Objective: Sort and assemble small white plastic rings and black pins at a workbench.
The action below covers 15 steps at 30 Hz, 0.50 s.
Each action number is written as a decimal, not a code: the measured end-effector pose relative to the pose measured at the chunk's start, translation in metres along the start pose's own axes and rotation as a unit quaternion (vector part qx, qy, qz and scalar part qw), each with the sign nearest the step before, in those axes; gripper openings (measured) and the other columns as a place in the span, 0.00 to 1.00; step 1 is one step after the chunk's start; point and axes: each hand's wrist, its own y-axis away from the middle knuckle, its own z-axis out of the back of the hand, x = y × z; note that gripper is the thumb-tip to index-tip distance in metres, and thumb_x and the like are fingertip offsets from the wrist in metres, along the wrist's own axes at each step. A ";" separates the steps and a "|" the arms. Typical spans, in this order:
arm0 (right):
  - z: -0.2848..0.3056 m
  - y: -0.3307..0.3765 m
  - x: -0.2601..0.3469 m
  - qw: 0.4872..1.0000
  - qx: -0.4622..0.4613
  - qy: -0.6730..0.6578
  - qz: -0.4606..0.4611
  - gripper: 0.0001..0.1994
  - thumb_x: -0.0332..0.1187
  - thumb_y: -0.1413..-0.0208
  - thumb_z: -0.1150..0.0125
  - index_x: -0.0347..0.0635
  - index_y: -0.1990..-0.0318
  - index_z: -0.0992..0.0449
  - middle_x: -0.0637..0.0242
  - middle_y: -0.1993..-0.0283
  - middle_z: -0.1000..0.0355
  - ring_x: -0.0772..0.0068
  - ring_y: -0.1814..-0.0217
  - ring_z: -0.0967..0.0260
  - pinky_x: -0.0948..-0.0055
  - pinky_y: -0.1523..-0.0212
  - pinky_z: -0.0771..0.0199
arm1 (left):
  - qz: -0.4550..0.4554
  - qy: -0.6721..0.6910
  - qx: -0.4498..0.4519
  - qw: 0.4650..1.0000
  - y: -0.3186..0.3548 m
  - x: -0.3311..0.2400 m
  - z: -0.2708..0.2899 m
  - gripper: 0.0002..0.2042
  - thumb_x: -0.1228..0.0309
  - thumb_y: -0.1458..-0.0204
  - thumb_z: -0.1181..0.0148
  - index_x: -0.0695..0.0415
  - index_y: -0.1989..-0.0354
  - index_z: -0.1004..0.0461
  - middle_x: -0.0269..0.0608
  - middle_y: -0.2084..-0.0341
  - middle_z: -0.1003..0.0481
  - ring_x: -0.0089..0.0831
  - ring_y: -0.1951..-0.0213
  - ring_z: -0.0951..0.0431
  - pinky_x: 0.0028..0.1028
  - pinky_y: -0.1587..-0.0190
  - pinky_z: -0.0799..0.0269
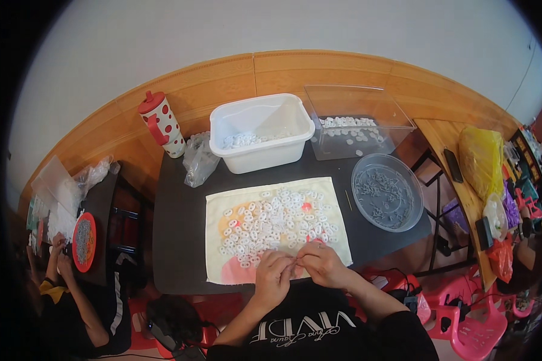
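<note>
Pinched closed beside white pieces (276, 218), left hand (273, 278) and right hand (324, 265), any hold indiscernible, seem mid-fingerwork that next needs steadiness.

In the upper left of the frame I saw a white tumbler (172, 133) with red dots and a red lid, in front of wooden panelling (217, 75) that curved below a pale wall (265, 27). At the right, I had a wooden table (429, 130) carrying a dark phone-like slab (453, 166) and a bulging yellow bag (480, 159); a red bag (500, 262) hung near its lower end. A pink stool (480, 335) filled the lower right. At the far left, I could make out a dark-clothed co-worker (89, 310) beside a red tray (93, 254) of small grey pieces.
</note>
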 end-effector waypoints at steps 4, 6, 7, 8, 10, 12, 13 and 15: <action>0.001 -0.001 0.001 1.000 0.000 0.005 0.004 0.07 0.19 0.59 0.40 0.36 0.69 0.26 0.59 0.65 0.30 0.55 0.62 0.29 0.62 0.63 0.30 | -0.015 -0.010 0.008 1.000 -0.002 -0.001 0.000 0.08 0.85 0.58 0.41 0.64 0.68 0.24 0.46 0.67 0.24 0.47 0.64 0.26 0.39 0.63 0.29; -0.001 0.000 -0.001 1.000 0.011 0.006 0.003 0.08 0.18 0.61 0.40 0.36 0.69 0.26 0.59 0.65 0.30 0.55 0.62 0.29 0.62 0.63 0.31 | -0.017 -0.011 0.011 1.000 -0.003 -0.001 0.000 0.08 0.85 0.58 0.41 0.64 0.68 0.24 0.46 0.67 0.24 0.47 0.64 0.26 0.39 0.63 0.30; -0.001 -0.001 -0.001 1.000 0.011 0.006 0.002 0.08 0.18 0.61 0.40 0.36 0.69 0.26 0.59 0.65 0.30 0.55 0.62 0.29 0.62 0.63 0.31 | -0.019 -0.012 0.014 1.000 -0.003 -0.001 0.000 0.08 0.85 0.58 0.41 0.64 0.68 0.25 0.47 0.67 0.25 0.47 0.64 0.27 0.40 0.64 0.30; -0.001 -0.002 0.000 1.000 0.009 0.003 0.005 0.09 0.17 0.61 0.40 0.36 0.69 0.26 0.59 0.65 0.30 0.54 0.62 0.29 0.62 0.63 0.31 | -0.017 -0.012 0.014 1.000 -0.003 -0.001 0.001 0.08 0.85 0.58 0.41 0.64 0.68 0.25 0.47 0.67 0.25 0.47 0.64 0.27 0.40 0.64 0.30; 0.000 -0.002 0.000 1.000 0.010 -0.002 0.007 0.09 0.17 0.62 0.41 0.35 0.69 0.26 0.58 0.65 0.30 0.54 0.62 0.29 0.62 0.64 0.30 | -0.015 -0.019 0.020 0.999 -0.002 -0.001 0.001 0.09 0.86 0.59 0.42 0.65 0.67 0.25 0.47 0.68 0.25 0.48 0.64 0.27 0.40 0.63 0.30; 0.000 -0.002 0.000 1.000 0.019 -0.010 0.006 0.09 0.17 0.62 0.41 0.35 0.69 0.26 0.58 0.65 0.30 0.54 0.62 0.29 0.62 0.64 0.30 | -0.020 -0.019 0.027 0.999 -0.002 0.000 0.001 0.09 0.86 0.60 0.42 0.65 0.67 0.25 0.47 0.68 0.25 0.48 0.63 0.28 0.40 0.63 0.30; 0.000 -0.001 -0.001 1.000 0.021 -0.013 0.006 0.09 0.17 0.62 0.41 0.35 0.69 0.26 0.58 0.65 0.30 0.54 0.62 0.29 0.62 0.64 0.30 | -0.028 -0.019 0.033 0.999 -0.003 0.000 0.002 0.09 0.86 0.60 0.42 0.66 0.67 0.25 0.47 0.67 0.26 0.48 0.63 0.28 0.40 0.62 0.31; -0.001 0.000 -0.002 1.000 0.028 -0.007 0.000 0.09 0.17 0.62 0.41 0.36 0.69 0.26 0.58 0.65 0.30 0.54 0.62 0.29 0.62 0.64 0.30 | -0.025 -0.021 0.033 0.999 -0.004 -0.001 0.001 0.09 0.86 0.60 0.42 0.66 0.67 0.26 0.47 0.67 0.26 0.48 0.63 0.28 0.39 0.62 0.31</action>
